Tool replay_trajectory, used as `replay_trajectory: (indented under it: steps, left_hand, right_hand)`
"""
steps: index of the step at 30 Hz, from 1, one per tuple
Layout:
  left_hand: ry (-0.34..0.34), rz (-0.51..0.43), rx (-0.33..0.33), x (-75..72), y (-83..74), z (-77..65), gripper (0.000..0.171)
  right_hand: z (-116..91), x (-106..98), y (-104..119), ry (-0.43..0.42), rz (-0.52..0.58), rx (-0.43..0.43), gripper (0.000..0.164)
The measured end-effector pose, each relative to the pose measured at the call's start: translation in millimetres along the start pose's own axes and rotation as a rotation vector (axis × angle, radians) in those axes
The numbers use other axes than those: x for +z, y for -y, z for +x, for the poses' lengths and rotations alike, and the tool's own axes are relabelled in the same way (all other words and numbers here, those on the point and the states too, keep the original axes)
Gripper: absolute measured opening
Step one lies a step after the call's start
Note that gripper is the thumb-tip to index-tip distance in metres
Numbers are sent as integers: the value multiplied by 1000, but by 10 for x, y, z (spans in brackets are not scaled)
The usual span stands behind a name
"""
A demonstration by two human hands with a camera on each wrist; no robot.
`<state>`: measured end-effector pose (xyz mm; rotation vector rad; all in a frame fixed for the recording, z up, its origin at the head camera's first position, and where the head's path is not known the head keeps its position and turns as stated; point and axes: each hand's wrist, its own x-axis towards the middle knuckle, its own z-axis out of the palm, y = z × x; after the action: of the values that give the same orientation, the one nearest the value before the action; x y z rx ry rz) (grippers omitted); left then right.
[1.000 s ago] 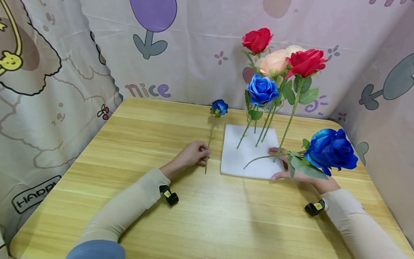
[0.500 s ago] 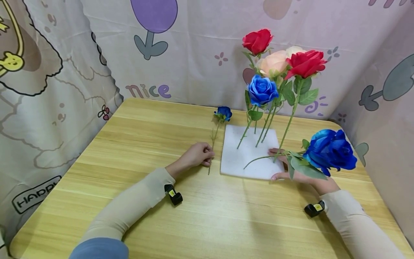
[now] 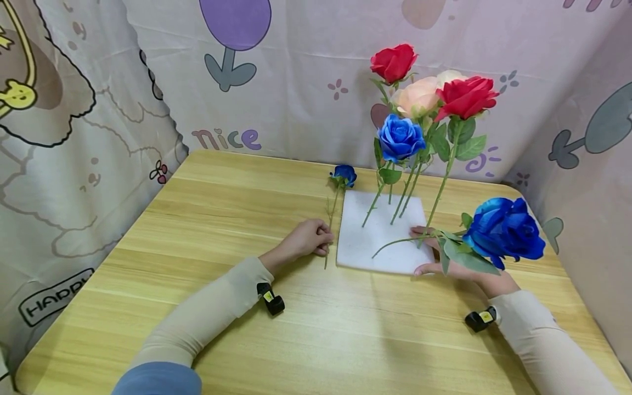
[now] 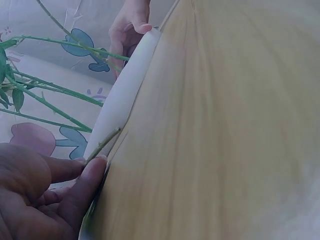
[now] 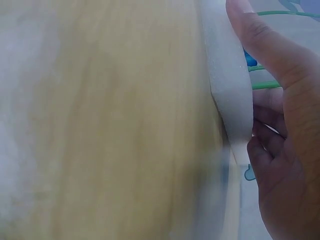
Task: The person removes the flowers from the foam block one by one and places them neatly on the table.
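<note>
In the head view my left hand (image 3: 313,237) pinches the thin stem of a small blue rose (image 3: 344,175) between thumb and fingers, just left of a white foam board (image 3: 357,255). The stem's cut lower end (image 4: 112,136) sticks out past the fingertips in the left wrist view. My right hand (image 3: 459,266) rests at the board's right front corner, thumb along the edge and fingers spread. Red, peach, white and blue roses stand upright in the board. A large blue rose (image 3: 506,230) leans far right over my right hand, its curved stem meeting the board near the front.
The board lies on a wooden table (image 3: 296,340), right of its middle. A patterned cloth (image 3: 296,82) hangs behind the table and at both sides. Leaves and stems crowd the air above the board's back half.
My left hand has moved slightly right toward the board with the small blue rose, whose bloom has tipped right and a little lower. My right hand and the standing roses look unchanged.
</note>
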<state>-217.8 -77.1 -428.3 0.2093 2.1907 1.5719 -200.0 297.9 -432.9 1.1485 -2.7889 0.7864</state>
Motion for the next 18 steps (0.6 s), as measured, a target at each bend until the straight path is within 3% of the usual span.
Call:
replay_trajectory:
  steps: [10, 18]
  left_hand:
    - [34, 13, 5, -8, -17, 22, 12]
    - [59, 94, 27, -8, -9, 54, 15]
  right_hand:
    - [-6, -10, 4, 11, 3, 14, 87]
    - [-3, -29, 31, 21, 7, 24, 87]
